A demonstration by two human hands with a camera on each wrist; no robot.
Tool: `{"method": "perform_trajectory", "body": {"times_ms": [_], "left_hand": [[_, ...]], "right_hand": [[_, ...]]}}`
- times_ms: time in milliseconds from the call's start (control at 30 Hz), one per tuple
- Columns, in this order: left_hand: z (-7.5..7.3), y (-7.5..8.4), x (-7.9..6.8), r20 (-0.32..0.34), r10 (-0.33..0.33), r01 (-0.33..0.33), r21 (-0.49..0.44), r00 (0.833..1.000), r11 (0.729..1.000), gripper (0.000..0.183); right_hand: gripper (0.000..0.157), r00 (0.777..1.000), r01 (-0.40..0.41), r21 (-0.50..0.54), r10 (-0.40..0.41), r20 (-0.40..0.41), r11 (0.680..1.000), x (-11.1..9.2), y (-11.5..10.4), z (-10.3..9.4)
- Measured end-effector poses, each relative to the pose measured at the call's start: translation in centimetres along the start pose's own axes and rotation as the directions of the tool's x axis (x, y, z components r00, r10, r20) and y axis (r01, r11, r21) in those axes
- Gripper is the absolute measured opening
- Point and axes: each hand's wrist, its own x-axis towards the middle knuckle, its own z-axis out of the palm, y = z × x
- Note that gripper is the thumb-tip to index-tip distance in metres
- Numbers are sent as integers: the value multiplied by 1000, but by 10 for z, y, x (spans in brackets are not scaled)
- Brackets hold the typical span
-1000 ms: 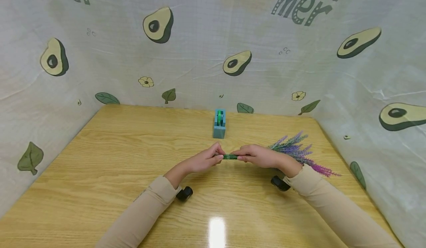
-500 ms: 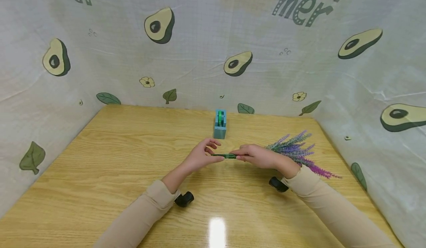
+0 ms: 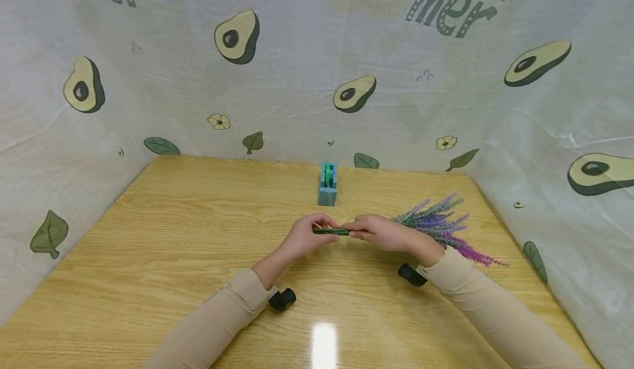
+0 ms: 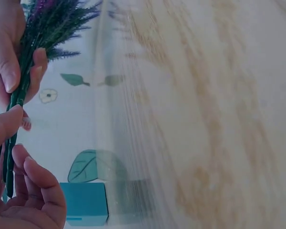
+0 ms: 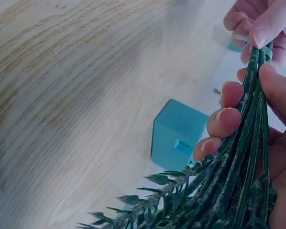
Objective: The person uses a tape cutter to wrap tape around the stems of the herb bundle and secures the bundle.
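A bunch of artificial lavender [image 3: 438, 221] with purple, blue and magenta heads lies sideways over the table, blossoms to the right. My right hand [image 3: 380, 232] grips its green stems [image 5: 250, 119] below the flowers, thumb on one side and fingers curled on the other. Close beside it, my left hand [image 3: 306, 237] pinches the stems nearer their cut ends, its thumb pressed on them in the left wrist view. A shiny band [image 5: 264, 50] shows round the stems, between the two hands. The loose stem ends [image 4: 8, 179] reach into the left palm.
Beyond the hands, a blue tape dispenser [image 3: 327, 193] with a green roll stands on the wooden table [image 3: 208, 209]. Cloth printed with avocados [image 3: 346, 39] surrounds the table at the back and sides. A black wrist camera [image 3: 282, 299] hangs under each forearm.
My left hand loosened and spread its fingers half a second ago, then closed back on the stems, slightly further right. The right hand kept its grip, shifting slightly left.
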Motion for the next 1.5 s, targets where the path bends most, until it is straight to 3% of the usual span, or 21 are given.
{"method": "perform_trajectory", "body": {"times_ms": [367, 600, 767, 1133, 1300, 1500], "left_hand": [[2, -4, 2, 16, -17, 17, 31, 1000, 999, 16], [2, -4, 0, 14, -131, 131, -28, 991, 991, 44], [1, -5, -1, 60, -176, 182, -102, 982, 978, 46], [-2, -1, -2, 149, -220, 260, -357, 964, 897, 47], [-2, 1, -2, 139, -206, 247, -454, 969, 856, 44], [-2, 2, -1, 102, -211, 234, -500, 972, 834, 46]], "right_hand": [[33, 1000, 3, -13, -3, -19, 1000, -2, -1, 1], [32, 999, -14, -6, 14, -31, 1000, -3, -4, -1], [33, 1000, -21, -25, 20, -22, 999, -3, -6, -1], [32, 1000, -1, -21, 0, -31, 1000, -1, -7, 0], [32, 1000, -2, -24, 1, -31, 1000, -1, -5, 1], [32, 999, 4, -26, -5, -33, 1000, 0, -3, 2]]}}
